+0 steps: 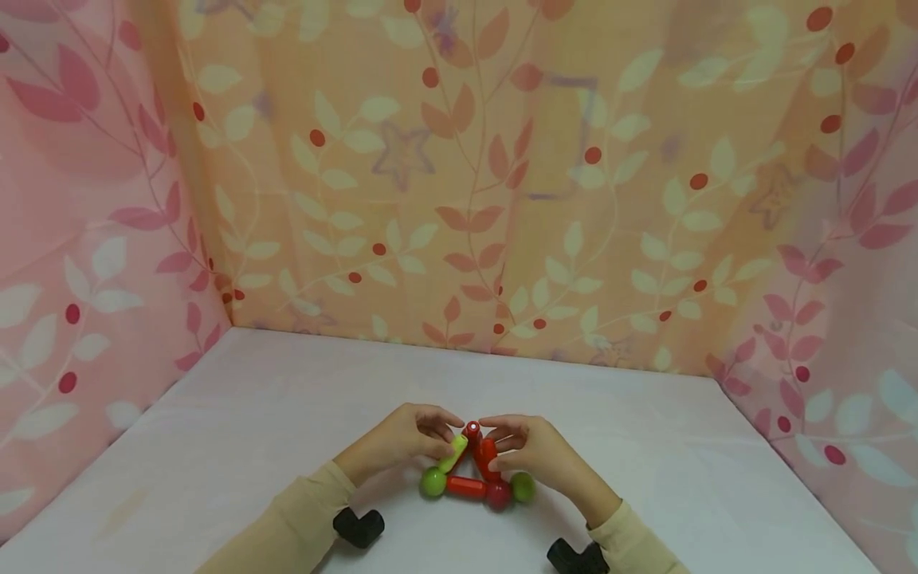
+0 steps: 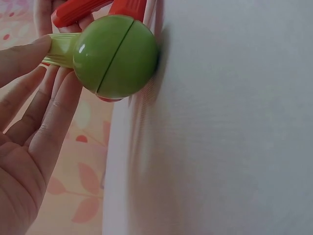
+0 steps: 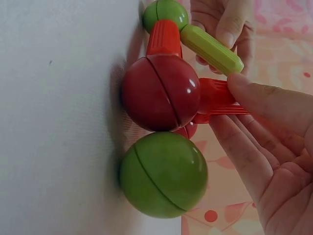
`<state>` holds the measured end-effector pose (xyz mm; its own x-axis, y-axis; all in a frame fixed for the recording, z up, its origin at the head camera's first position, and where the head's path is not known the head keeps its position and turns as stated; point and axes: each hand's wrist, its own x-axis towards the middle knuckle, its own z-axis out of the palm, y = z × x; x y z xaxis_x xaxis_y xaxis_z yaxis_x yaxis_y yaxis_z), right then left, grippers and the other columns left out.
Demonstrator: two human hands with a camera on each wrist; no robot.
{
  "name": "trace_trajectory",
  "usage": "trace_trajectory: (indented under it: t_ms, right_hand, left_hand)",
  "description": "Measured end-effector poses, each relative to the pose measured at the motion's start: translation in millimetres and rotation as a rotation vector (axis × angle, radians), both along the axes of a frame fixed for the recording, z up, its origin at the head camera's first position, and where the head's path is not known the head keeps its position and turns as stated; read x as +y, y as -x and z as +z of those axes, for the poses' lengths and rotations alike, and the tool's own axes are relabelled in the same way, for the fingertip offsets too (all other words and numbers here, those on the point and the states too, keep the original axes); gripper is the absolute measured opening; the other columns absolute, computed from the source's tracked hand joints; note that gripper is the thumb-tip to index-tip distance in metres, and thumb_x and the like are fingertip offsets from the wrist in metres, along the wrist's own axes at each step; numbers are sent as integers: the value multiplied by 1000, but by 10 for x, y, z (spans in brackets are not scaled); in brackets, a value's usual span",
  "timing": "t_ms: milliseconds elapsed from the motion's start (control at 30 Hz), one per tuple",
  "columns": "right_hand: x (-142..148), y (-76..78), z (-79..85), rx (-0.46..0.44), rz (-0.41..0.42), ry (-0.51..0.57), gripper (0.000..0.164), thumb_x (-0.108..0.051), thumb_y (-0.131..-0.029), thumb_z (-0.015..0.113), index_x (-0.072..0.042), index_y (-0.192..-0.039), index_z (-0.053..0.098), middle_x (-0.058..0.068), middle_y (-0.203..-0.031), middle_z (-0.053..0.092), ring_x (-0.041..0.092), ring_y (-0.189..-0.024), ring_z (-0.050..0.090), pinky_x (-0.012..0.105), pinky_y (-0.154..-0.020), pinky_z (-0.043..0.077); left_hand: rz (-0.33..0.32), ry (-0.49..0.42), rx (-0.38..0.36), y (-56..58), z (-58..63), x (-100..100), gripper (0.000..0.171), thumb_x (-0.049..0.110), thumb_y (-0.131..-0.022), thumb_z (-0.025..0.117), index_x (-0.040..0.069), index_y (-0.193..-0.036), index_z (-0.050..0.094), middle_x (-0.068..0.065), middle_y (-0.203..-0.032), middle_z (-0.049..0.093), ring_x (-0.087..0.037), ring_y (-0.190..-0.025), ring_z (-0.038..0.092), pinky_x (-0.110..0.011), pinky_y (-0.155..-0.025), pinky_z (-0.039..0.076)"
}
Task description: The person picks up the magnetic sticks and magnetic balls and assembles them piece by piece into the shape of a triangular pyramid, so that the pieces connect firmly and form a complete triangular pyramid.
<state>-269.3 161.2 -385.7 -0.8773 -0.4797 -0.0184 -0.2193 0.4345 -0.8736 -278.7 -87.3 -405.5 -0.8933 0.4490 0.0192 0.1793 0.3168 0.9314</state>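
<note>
On the white table sits a triangle of toy rods and balls. My left hand (image 1: 412, 437) pinches a yellow-green rod (image 3: 212, 49) between thumb and fingers; its lower end meets a green ball (image 2: 115, 56) at the front left. My right hand (image 1: 534, 450) pinches a red rod (image 3: 215, 92) that rises, tilted, from a dark red ball (image 3: 161, 93). Another red rod (image 1: 466, 487) lies between these two balls. Beside the dark red ball rests a second green ball (image 3: 164, 175). A red rod end (image 1: 472, 427) shows at the back; the ball below is mostly hidden.
The white tabletop (image 1: 287, 383) spreads around the hands. Floral curtains (image 1: 473, 175) stand at the back and on both sides. Black angled pieces (image 1: 358, 528) sit at both wrists.
</note>
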Motion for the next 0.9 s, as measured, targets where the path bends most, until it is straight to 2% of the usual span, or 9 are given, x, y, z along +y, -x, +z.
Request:
trace_trajectory:
  t_ms: [200,433,667,900]
  right_hand:
    - [-5,-14,-3,42,40,-10,52,-5,-83,77,-7,-133,63,16,-115,71,27,-104,69,35,-83,59]
    - [-2,-37,-14,61,51,-8,50,-6,-84,77,-4,-132,63,18,-119,70,30,-105,69,32,-77,59]
    - [-13,-34,-52,27,80,47,51,-2,-86,74,-4,-135,60,22,-123,67,31,-106,69,29,-74,59]
    - [7,-33,-59,30,79,35,49,-4,-86,74,-7,-133,63,19,-122,68,29,-106,69,29,-72,59]
  left_hand:
    - [-5,8,-18,10,-3,12,41,12,-85,76,12,-125,67,-3,-95,70,-15,-88,63,-27,-77,52]
    - [-28,9,-10,-6,20,1,37,16,-86,77,13,-122,69,-3,-97,70,-15,-89,63,-27,-79,52]
    - [-50,-9,-8,-2,2,-7,34,12,-87,75,10,-120,69,-3,-98,70,-15,-90,63,-27,-79,51]
    - [-58,-3,-23,-2,-13,-12,31,14,-87,74,12,-117,70,-1,-98,69,-16,-91,62,-29,-79,51]
